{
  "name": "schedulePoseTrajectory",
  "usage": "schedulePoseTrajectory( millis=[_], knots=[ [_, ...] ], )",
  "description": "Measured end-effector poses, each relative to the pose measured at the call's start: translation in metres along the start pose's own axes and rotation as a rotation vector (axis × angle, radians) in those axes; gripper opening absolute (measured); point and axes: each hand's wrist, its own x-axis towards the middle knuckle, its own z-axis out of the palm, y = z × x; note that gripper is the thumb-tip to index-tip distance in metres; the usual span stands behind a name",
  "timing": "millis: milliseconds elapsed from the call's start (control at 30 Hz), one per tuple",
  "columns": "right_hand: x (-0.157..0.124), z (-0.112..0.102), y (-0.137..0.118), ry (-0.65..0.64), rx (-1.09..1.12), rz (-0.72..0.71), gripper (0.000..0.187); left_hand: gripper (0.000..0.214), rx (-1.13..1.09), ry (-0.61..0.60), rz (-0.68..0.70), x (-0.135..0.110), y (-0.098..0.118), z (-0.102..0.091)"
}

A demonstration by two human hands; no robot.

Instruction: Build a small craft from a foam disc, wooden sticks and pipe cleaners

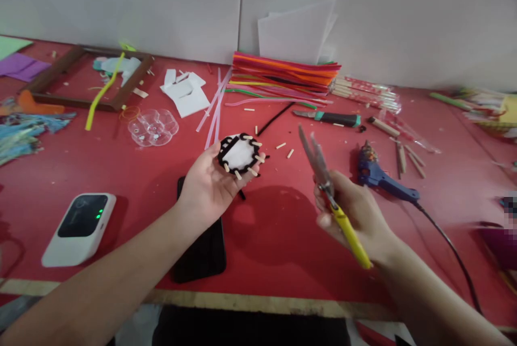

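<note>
My left hand (212, 182) holds a small round craft piece (241, 155) by its edge. It has a white middle, a black pipe-cleaner rim and several short wooden sticks around that rim. In my right hand (353, 209) is a pair of scissors (321, 166) with yellow handles, the blades pointing up and slightly apart. The scissors are well to the right of the craft piece and do not touch it. Short cut stick pieces (290, 153) lie on the red table between the hands. A black pipe cleaner (276, 118) lies behind the craft piece.
A blue glue gun (375, 174) with its cord lies right of my right hand, a utility knife (337, 118) behind it. Pipe cleaners (283, 74) are heaped at the wall. A black phone (205, 254) lies under my left arm, a white device (81, 230) farther left.
</note>
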Motion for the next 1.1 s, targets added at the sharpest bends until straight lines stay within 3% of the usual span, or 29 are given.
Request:
schedulePoseTrajectory(
  millis=[67, 233, 567, 1100],
  knots=[
    [0.001, -0.001, -0.002, -0.018, -0.161, -0.093, 0.048, 0.025, 0.004, -0.026, 0.036, -0.004, 0.002, 0.002],
    [0.004, 0.000, -0.009, 0.080, -0.419, -0.244, 0.047, 0.019, -0.008, -0.140, 0.157, -0.010, 0.001, -0.002],
    [0.000, 0.005, -0.013, 0.113, -0.520, -0.291, 0.044, 0.016, 0.072, -0.406, 0.217, -0.016, -0.004, -0.012],
    [-0.003, 0.014, -0.015, 0.168, -0.543, -0.276, 0.046, 0.019, 0.100, -0.438, 0.112, -0.020, -0.011, -0.016]
  ],
)
